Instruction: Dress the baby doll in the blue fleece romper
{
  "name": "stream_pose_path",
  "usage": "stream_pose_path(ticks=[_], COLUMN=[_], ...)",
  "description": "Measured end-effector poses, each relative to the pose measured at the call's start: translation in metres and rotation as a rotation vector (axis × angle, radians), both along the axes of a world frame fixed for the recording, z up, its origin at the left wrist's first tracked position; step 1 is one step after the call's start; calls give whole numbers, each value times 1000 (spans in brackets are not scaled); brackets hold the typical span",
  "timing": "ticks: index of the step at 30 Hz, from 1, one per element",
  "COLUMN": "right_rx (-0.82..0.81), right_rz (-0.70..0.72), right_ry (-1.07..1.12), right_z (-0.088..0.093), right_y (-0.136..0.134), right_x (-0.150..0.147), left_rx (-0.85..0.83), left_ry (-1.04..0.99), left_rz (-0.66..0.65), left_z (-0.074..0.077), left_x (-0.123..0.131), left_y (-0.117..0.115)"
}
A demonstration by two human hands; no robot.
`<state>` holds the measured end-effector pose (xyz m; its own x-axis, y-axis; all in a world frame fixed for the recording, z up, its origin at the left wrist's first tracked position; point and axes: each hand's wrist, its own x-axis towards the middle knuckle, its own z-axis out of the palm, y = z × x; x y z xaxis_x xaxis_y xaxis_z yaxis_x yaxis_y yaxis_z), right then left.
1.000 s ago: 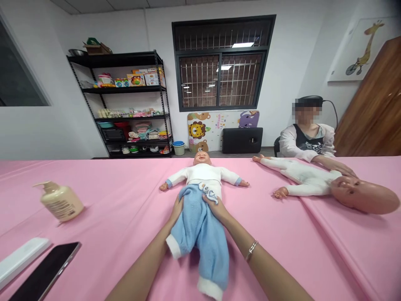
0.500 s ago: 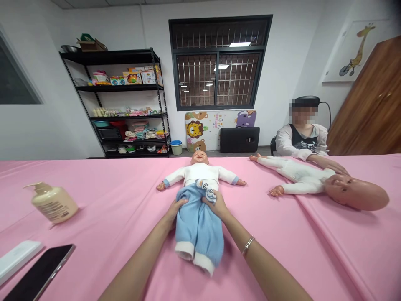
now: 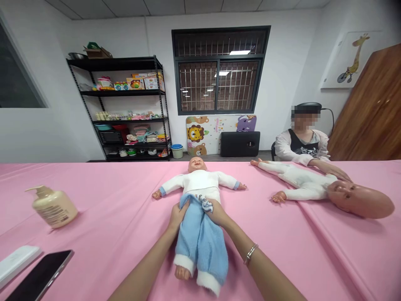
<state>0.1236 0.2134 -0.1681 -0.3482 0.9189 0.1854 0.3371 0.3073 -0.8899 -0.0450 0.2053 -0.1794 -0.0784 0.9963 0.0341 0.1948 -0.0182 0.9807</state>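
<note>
A baby doll (image 3: 200, 180) in a white top with blue cuffs lies on its back before me, head away from me. Blue trousers (image 3: 200, 238) with white cuffs cover its legs. My left hand (image 3: 179, 215) grips the waistband on the left, fingers closed. On the right side of the waist, my right hand (image 3: 217, 213) is closed on the trousers, by a bunched printed patch (image 3: 206, 204). One doll foot (image 3: 182, 273) sticks out of the left cuff; the other foot is hidden in the right leg.
A second doll (image 3: 307, 182) in white lies to the right, under the hand of a seated person (image 3: 302, 144). On the left of the pink-covered table (image 3: 115, 234) are a pump bottle (image 3: 54, 207), a phone (image 3: 40, 276) and a white box-like object (image 3: 19, 261).
Both hands have pulled the trousers slightly toward me. A doll foot now shows at the left cuff, where none was visible before. My view has tilted up a little.
</note>
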Motion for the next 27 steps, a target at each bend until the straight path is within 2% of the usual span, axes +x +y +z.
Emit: stream_pose_path(ticks=[4, 7, 9, 11, 13, 15, 17, 18, 21, 23, 24, 25, 27], right_rx=[-37, -85, -106, -98, -88, -105, -131, -139, -178, -213, -234, -254, -265], right_rz=[98, 125, 92, 18, -86, -155, -130, -67, 267, 450, 468, 411, 129], right_ry=[-28, -53, -12, 92, 140, 113, 71, 54, -7, -14, -19, -33, -89], right_z=[6, 13, 18, 27, 38, 52, 71, 81, 114, 129, 132, 130, 114], right_y=[-6, -10, -10, -10, -10, -13, -23, -31, -57, -69, -70, -68, -55], right_x=[0, 0, 1, 4, 7, 12, 19, 22, 34, 41, 44, 46, 48], left_rx=[132, 108, 81, 71, 70, 95, 175, 226, 324, 352, 358, 359, 342], left_ry=[166, 308, 394, 431, 414, 356, 313, 312, 455, 552, 636, 729, 893], left_rz=[62, 30, 48, 125, 194, 192, 78, -26, -395, -561, -607, -662, -747], left_z=[-4, -3, -1, 3, 9, 21, 41, 53, 96, 122, 133, 142, 153], left_x=[-7, -18, -27, -35, -39, -36, -27, -21, -1, 8, 11, 13, 16], left_y=[5, 10, 14, 17, 19, 17, 7, -1, -34, -57, -67, -75, -89])
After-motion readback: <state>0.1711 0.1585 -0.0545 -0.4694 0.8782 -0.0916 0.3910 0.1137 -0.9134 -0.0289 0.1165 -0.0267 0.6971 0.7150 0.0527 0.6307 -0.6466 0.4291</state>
